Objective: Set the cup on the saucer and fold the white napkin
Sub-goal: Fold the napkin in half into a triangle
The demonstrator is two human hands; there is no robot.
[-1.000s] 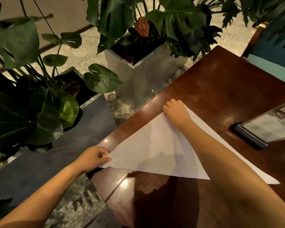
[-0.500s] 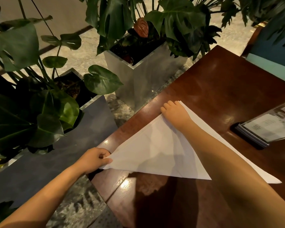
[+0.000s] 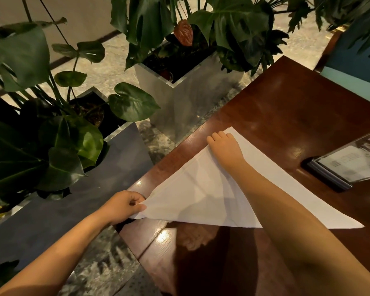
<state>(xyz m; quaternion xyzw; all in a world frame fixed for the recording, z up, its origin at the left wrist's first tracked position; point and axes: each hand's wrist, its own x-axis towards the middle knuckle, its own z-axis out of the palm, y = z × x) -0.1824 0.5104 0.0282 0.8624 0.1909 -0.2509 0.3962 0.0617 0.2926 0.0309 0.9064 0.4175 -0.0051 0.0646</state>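
Your left hand point(image 3: 124, 207) now pinches and lifts the near corner of the white napkin point(image 3: 203, 189), a triangle on the table point(image 3: 286, 99); your right hand point(image 3: 225, 149) stays flat, pinning the far corner. Next fold looks ready.

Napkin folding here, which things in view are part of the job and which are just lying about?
Part of the job:
white napkin, folded into a triangle
left hand, pinching its corner
right hand, pressing it flat
wooden table

Just lying about:
menu stand
potted plants
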